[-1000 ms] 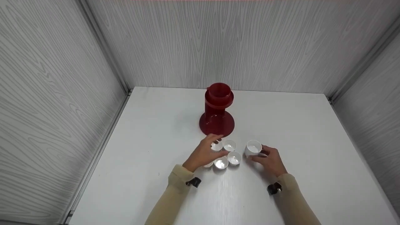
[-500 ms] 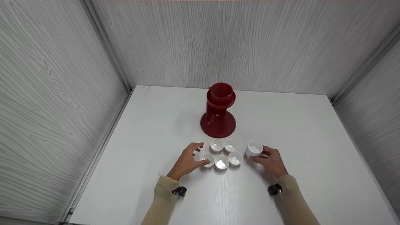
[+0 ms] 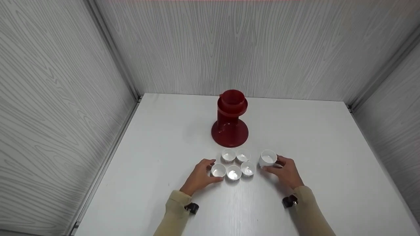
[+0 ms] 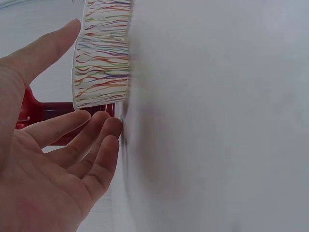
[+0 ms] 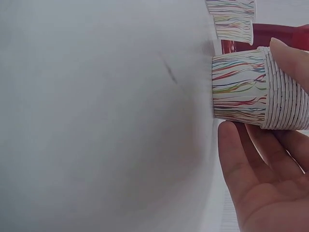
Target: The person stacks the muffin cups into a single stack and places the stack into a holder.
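Observation:
In the head view my right hand (image 3: 286, 171) grips a stack of nested white paper cups (image 3: 268, 158). The right wrist view shows their coloured wavy stripes and many rims, with the thumb above and fingers below; the stack's base (image 5: 239, 89) is right at the tabletop. My left hand (image 3: 199, 177) is around the front-left single paper cup (image 3: 218, 170), thumb on the near side and fingers on its left. In the left wrist view, the fingertips (image 4: 84, 116) are right at the edge of the striped cup (image 4: 102, 75), with the thumb extended near its rim.
Several more single paper cups (image 3: 234, 172) stand close together in two short rows between the hands. Behind them stands a red stand (image 3: 229, 131) with a round base and a cylindrical top. Grey wood-patterned panels (image 3: 197, 49) enclose the white table (image 3: 157, 131).
My left hand has drawn back from over the cups to the left, then come in around the front-left cup. My right hand keeps its hold on the stack in about the same place.

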Motion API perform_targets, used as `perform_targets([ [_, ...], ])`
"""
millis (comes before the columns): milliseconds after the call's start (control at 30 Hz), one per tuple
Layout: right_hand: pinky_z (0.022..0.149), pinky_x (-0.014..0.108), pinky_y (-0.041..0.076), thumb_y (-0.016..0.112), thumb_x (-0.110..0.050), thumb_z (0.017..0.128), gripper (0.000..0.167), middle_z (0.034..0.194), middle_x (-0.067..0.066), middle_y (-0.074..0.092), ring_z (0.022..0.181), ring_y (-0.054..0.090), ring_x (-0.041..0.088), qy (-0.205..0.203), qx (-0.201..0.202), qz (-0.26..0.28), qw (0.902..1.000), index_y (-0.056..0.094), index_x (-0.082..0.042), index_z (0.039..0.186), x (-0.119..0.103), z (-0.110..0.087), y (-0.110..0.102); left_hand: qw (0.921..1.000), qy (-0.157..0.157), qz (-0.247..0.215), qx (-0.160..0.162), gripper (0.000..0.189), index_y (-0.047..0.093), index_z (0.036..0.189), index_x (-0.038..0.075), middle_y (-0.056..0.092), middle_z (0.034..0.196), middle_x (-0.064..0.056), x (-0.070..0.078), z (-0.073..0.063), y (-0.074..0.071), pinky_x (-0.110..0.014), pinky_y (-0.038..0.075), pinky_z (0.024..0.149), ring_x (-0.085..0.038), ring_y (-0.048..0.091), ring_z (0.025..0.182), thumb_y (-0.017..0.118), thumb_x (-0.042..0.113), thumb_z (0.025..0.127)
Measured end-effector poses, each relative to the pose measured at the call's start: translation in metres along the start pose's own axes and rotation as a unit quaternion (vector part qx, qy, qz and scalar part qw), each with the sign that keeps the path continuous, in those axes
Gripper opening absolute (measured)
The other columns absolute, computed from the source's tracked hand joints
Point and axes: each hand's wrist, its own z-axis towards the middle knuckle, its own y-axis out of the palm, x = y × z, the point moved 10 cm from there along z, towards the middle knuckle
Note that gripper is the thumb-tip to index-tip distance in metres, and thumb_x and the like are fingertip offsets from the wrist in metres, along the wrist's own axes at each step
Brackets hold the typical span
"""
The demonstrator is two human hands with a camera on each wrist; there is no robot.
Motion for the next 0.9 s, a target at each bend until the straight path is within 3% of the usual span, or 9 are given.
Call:
perform_targets([
  [433, 0.097, 0.02, 0.055, 0.092, -0.024, 0.078, 0.064, 0.132, 0.011, 0.07, 0.122, 0.067, 0.025, 0.001, -0.001, 0.012, 0.9999, 0.067, -0.009, 0.136, 0.005, -0.003, 0.001, 0.9998, -0.002, 0.011, 0.014, 0.064, 0.064, 0.133, 0.004, 0.067, 0.121, -0.009, 0.001, -0.004, 0.005, -0.03, 0.052, 0.09, -0.018, 0.059, 0.104, 0.09, 0.031, 0.081],
  [900, 0.102, 0.027, 0.053, 0.093, -0.028, 0.077, 0.063, 0.131, 0.009, 0.072, 0.122, 0.067, 0.024, -0.003, 0.006, -0.006, 1.0, 0.069, -0.011, 0.133, 0.0, 0.002, -0.001, 0.9995, 0.019, 0.006, 0.024, 0.06, 0.065, 0.133, 0.004, 0.068, 0.125, -0.011, 0.016, 0.008, -0.011, -0.036, 0.054, 0.093, -0.022, 0.063, 0.108, 0.087, 0.03, 0.084],
])
